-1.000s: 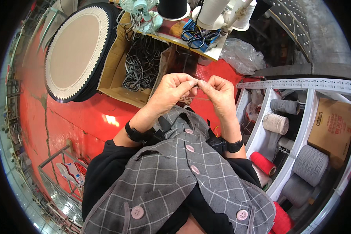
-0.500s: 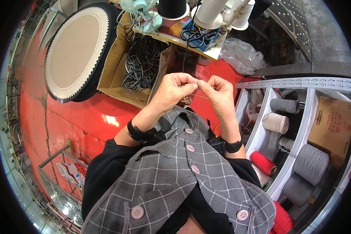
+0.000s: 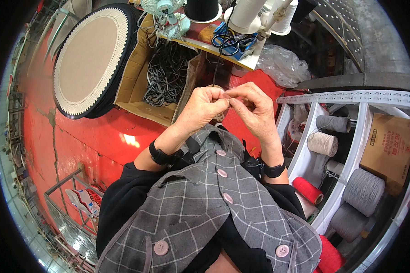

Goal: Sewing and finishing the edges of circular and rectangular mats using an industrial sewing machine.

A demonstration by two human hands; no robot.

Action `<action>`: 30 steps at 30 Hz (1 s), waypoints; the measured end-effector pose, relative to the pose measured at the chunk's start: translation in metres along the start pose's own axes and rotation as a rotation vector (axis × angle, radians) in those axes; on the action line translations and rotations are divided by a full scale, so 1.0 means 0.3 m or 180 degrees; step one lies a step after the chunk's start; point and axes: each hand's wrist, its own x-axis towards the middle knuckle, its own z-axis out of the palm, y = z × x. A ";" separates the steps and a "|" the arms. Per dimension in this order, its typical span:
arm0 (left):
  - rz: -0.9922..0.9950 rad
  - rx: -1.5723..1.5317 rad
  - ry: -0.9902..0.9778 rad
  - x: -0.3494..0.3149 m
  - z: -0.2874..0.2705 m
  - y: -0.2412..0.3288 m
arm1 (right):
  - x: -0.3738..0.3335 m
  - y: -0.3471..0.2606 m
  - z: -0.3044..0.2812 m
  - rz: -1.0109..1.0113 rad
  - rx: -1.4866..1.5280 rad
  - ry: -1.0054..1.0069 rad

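My left hand (image 3: 202, 109) is raised in front of me, thumb and forefinger pinched together. Against its fingertips press those of my right hand (image 3: 254, 109), also closed in a pinch, its other fingers curled above the thumb. Whatever lies between the fingertips is hidden or too thin to make out. Both wrists carry black bands. Below the hands is the front of a grey checked garment (image 3: 191, 182) with pink buttons.
Ahead stands a cardboard box (image 3: 131, 91) of dark cords, beside a round beige-topped stack (image 3: 89, 61). A table (image 3: 248, 60) holds thread cones, a small fan (image 3: 165, 9) and scissors (image 3: 225, 44). At right, a white rack (image 3: 300, 157) bears yarn cones (image 3: 363, 191) and a carton (image 3: 387, 150).
My right hand has turned a little, its forefinger now reaching over toward the left fingertips. The left hand stays almost in place.
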 end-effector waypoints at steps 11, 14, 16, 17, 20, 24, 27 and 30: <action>0.0101 0.0241 0.0119 -0.014 0.009 0.002 | -0.014 0.030 0.020 0.0011 -0.0093 -0.0140; 0.0050 0.0119 0.0057 -0.017 0.003 0.003 | -0.022 0.027 0.036 0.0291 0.0413 0.0089; 0.0063 0.0098 0.0016 -0.017 -0.002 0.003 | -0.024 0.028 0.031 0.0278 0.0310 -0.0018; 0.0075 0.0078 -0.0027 -0.017 -0.006 0.003 | -0.021 0.029 0.027 0.0279 0.0307 -0.0019; 0.0063 0.0378 -0.0141 -0.017 -0.021 0.006 | -0.012 0.028 0.013 -0.0186 0.0118 -0.0313; 0.0072 0.0786 -0.0230 -0.016 -0.031 -0.004 | -0.010 0.017 0.006 -0.0118 -0.0223 -0.0456; 0.0135 0.0331 -0.0038 -0.021 -0.018 -0.003 | -0.017 0.011 0.025 -0.0035 -0.0159 -0.0251; 0.0020 0.0234 -0.0023 -0.024 -0.016 0.011 | -0.024 0.021 0.048 0.0045 0.0026 -0.0059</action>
